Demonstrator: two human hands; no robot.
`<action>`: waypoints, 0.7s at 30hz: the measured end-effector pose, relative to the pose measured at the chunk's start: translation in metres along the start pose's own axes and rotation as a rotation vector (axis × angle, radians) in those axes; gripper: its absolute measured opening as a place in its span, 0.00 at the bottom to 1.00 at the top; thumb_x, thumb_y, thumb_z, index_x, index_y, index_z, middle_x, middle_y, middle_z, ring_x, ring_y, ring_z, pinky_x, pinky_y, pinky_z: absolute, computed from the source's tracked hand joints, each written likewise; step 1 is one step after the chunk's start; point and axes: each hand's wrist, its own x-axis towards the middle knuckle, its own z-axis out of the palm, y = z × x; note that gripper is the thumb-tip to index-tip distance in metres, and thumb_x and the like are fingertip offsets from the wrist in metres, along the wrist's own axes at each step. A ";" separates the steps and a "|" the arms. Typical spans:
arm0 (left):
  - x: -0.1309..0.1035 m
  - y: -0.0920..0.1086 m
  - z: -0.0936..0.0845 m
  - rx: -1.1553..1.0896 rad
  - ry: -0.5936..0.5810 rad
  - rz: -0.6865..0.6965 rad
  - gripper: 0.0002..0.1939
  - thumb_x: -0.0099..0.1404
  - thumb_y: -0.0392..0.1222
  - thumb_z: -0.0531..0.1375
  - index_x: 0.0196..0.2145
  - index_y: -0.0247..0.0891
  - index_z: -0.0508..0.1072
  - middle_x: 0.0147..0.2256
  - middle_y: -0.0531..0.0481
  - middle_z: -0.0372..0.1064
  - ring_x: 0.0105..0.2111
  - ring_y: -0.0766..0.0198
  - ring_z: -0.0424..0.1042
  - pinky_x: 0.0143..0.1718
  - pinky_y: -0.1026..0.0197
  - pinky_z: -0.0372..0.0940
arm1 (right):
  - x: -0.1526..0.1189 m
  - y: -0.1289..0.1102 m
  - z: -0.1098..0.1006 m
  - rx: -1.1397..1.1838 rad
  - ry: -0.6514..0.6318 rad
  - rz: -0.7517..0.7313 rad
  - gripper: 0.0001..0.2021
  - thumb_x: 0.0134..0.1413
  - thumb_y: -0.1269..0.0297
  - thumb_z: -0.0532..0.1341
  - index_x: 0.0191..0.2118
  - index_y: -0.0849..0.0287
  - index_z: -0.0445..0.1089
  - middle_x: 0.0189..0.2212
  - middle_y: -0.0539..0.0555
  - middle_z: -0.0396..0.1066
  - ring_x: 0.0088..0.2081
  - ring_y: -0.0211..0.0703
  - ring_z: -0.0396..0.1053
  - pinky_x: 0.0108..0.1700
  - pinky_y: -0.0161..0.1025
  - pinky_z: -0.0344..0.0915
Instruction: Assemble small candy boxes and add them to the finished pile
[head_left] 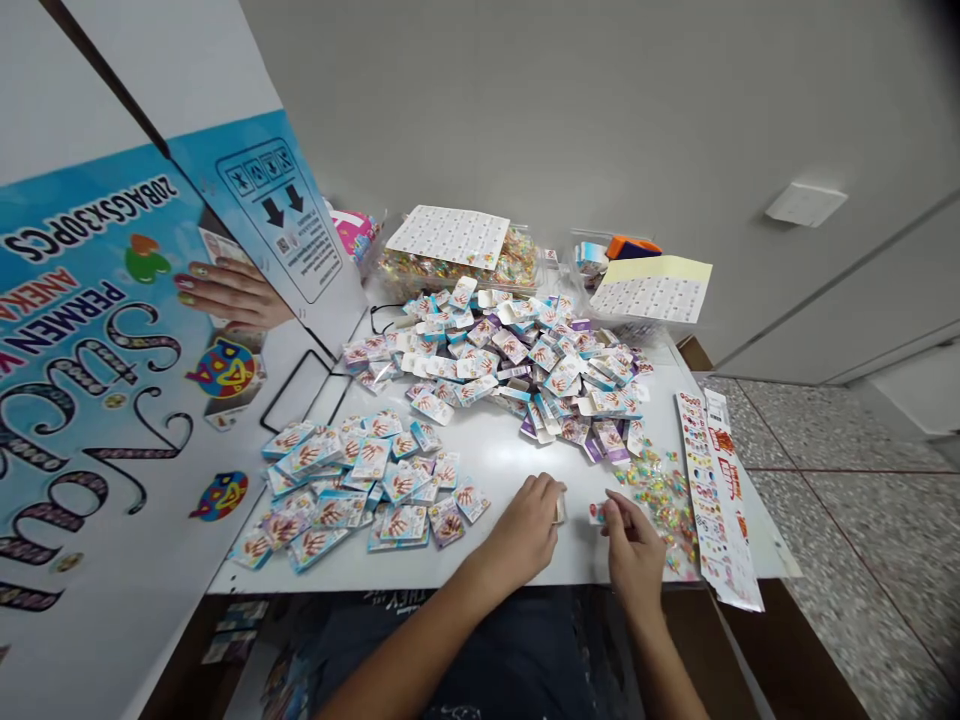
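My left hand [526, 530] is closed around a small box [559, 508], mostly covered by my fingers, with its end facing right. Across a short gap, my right hand [634, 548] pinches a small sticker piece [596, 513] with red marks on it. Just right of that hand lies a spread of small wrapped candies [666, 495] in clear, colourful wrappers. Long printed sticker strips [709, 490] lie beyond them at the table's right side. To the left, a pile of closed blue and purple candy boxes [371, 460] covers the table's front left.
A heap of small boxes [510, 345], several with flaps up, fills the back of the white table [495, 450]. Behind stand a clear bin of candies [457, 265] and a sticker sheet [651, 288] over another container. A large printed carton [135, 380] walls the left.
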 end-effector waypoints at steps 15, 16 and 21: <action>-0.012 0.010 0.002 -0.873 0.382 -0.333 0.20 0.72 0.57 0.54 0.45 0.37 0.72 0.35 0.49 0.72 0.35 0.60 0.71 0.39 0.60 0.67 | -0.033 -0.046 0.027 0.390 -0.189 0.197 0.21 0.56 0.48 0.68 0.48 0.58 0.73 0.30 0.51 0.75 0.28 0.40 0.70 0.34 0.37 0.68; -0.015 0.011 -0.001 -0.886 0.347 -0.310 0.20 0.72 0.57 0.55 0.46 0.37 0.73 0.37 0.48 0.73 0.37 0.60 0.71 0.40 0.61 0.67 | -0.030 -0.050 0.025 0.390 -0.123 0.173 0.22 0.56 0.48 0.67 0.50 0.57 0.72 0.31 0.52 0.75 0.30 0.41 0.70 0.34 0.37 0.68; -0.033 0.023 -0.020 -0.914 0.155 -0.197 0.17 0.69 0.51 0.62 0.49 0.38 0.73 0.46 0.47 0.74 0.45 0.57 0.71 0.47 0.61 0.66 | -0.010 -0.072 0.014 0.287 -0.110 0.062 0.19 0.59 0.50 0.66 0.50 0.56 0.71 0.30 0.51 0.72 0.30 0.40 0.69 0.33 0.36 0.67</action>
